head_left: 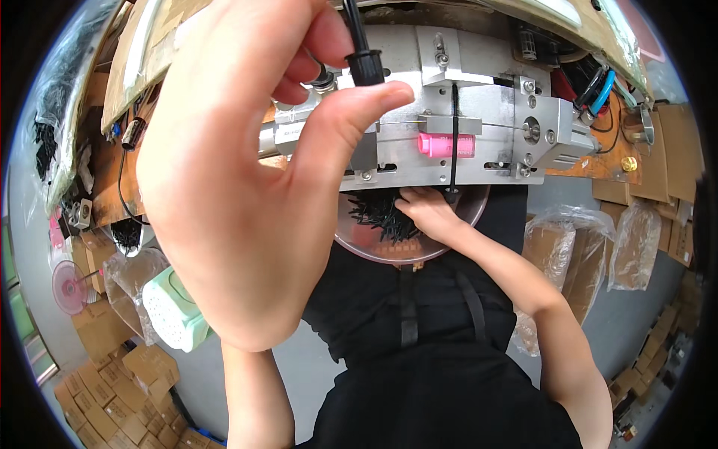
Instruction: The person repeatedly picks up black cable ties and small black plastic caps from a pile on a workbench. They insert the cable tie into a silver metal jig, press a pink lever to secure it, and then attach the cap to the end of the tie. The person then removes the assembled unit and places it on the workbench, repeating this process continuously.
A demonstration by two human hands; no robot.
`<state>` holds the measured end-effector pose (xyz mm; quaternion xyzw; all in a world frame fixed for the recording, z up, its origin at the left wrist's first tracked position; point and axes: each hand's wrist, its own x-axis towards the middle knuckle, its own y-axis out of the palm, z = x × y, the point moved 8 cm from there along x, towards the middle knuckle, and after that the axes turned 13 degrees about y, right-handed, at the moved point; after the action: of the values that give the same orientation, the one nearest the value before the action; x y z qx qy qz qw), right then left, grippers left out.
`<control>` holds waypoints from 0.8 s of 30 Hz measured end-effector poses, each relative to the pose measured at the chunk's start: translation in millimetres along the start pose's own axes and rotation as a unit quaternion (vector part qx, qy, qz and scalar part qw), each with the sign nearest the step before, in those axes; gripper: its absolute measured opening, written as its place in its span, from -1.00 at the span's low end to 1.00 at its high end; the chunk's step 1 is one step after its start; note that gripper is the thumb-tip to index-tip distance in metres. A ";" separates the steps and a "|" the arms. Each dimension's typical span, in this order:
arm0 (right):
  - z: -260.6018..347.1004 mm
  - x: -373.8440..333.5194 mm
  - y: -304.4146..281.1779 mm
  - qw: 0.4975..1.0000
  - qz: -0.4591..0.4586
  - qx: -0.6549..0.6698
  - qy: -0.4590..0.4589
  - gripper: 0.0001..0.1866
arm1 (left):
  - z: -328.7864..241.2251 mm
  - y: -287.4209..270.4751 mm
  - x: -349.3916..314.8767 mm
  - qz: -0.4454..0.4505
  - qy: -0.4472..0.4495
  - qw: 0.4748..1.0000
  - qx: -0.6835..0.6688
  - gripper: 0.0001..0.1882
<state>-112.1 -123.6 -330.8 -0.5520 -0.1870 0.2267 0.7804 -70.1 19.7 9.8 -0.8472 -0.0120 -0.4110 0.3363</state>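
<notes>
Head view, clear bowl (360,241), right hand (432,214) at black pieces (384,215) inside

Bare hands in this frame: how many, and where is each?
2. The left hand looms large at upper left, holding a black collared rod; the right hand is at the black pieces in the clear bowl. No others show.

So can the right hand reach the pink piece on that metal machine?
Probably yes: the right hand is at the bowl, near the pink piece. A thin black rod crosses in front of it, but the piece's left end looks free.
</notes>
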 end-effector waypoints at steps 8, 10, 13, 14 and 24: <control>21.9 6.2 -47.2 0.992 -0.081 0.090 -0.028 -0.79 | -4.7 2.3 -9.9 0.006 -0.020 0.998 0.056 -0.23; 23.4 -0.5 -79.7 0.982 -0.125 0.141 -0.024 -0.75 | -7.4 17.3 -13.9 0.034 -0.011 0.997 0.070 -0.21; 35.7 -14.2 -127.1 0.961 -0.027 0.274 -0.021 -0.77 | -25.8 36.1 -39.1 0.114 0.030 0.989 0.086 -0.18; 43.3 -20.9 -147.5 0.955 0.019 0.293 -0.038 -0.79 | -31.5 48.3 -52.4 0.130 0.044 0.987 0.089 -0.17; -0.7 -36.4 -260.0 0.657 -0.052 0.729 0.187 -0.71 | -37.8 132.0 -80.4 0.214 0.035 0.960 0.179 -0.26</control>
<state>-103.5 -219.3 -86.5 0.1737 0.1598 0.1409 0.9615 -110.2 -83.7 -104.2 -0.7406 0.1081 -0.3502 0.5632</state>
